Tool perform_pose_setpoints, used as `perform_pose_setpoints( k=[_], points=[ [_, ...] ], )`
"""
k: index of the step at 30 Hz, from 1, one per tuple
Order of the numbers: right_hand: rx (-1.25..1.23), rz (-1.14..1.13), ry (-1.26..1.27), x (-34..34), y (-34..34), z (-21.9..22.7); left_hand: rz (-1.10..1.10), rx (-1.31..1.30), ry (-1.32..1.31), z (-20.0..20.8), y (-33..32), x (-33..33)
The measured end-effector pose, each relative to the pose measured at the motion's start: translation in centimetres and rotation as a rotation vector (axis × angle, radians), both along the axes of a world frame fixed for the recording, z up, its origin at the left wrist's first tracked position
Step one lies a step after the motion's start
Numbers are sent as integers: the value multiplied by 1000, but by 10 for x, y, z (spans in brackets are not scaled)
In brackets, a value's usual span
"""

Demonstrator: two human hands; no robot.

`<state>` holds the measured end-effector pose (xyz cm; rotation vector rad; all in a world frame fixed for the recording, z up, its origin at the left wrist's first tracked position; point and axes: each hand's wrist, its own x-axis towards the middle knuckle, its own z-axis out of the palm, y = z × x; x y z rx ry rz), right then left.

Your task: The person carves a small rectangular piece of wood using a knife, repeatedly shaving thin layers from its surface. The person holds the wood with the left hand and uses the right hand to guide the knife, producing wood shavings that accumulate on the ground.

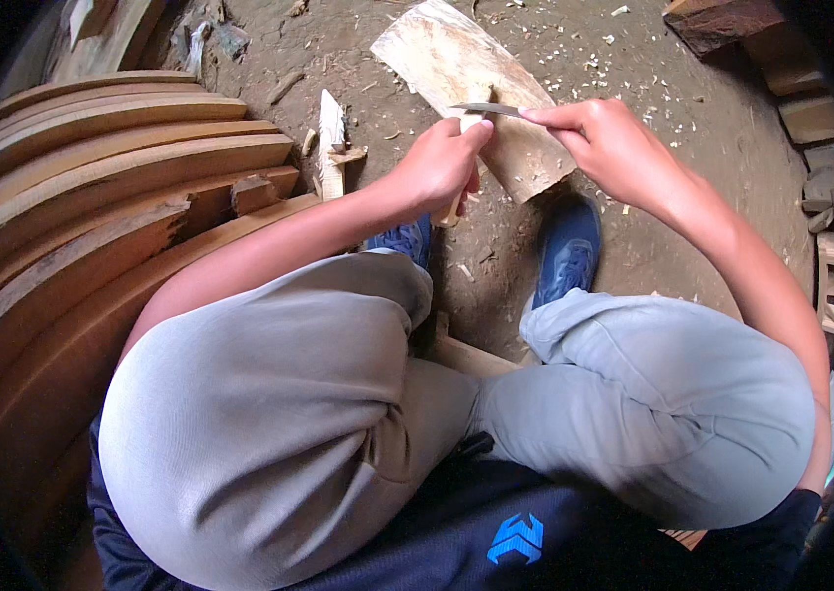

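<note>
Clasping the far-pointing stick in our left hand, we grip the knife crosswise in our right hand.

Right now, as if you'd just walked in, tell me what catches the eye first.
First, the knife at upper centre, gripped in the right hand, its blade across the pale wood piece in the left hand. Behind them shows a broad wood slab. Then the long stacked planks curving down the left side, and the blue right shoe just below the slab.
</note>
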<state>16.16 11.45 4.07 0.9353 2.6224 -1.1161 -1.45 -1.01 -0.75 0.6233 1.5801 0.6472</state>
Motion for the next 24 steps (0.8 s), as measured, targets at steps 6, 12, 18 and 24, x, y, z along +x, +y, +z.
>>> perform_pose_setpoints(
  k=[6, 12, 18, 24],
  points=[
    [39, 28, -39, -5, -6, 9, 98, -55, -123, 6, 2, 5],
    [87, 5, -50, -8, -16, 18, 124, -62, -25, 11, 0, 10],
    [159, -5, -125, -6, -24, 20, 122, -24, -5, 4, 5, 15],
    [178, 38, -103, -9, -26, 25, 243, -47, -28, 8, -1, 19]
  ],
)
